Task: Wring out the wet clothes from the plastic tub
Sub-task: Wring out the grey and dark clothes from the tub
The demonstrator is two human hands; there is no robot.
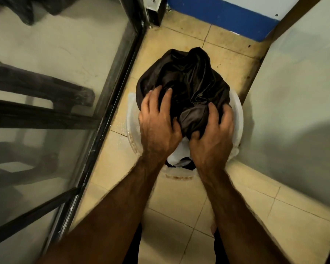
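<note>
A clear plastic tub (237,119) stands on the tiled floor below me. A dark wet garment (189,79) is bunched up over it and hides most of its inside. My left hand (156,126) lies on the garment's near left side with fingers curled into the fabric. My right hand (213,136) grips a fold of the same garment at its near right side. A bit of white cloth (179,153) shows in the tub between my wrists.
A glass door with a dark metal frame (111,103) runs along the left. A pale wall (297,111) closes in on the right, and a blue-painted wall base (227,18) lies beyond the tub. Beige floor tiles (179,206) stretch toward me.
</note>
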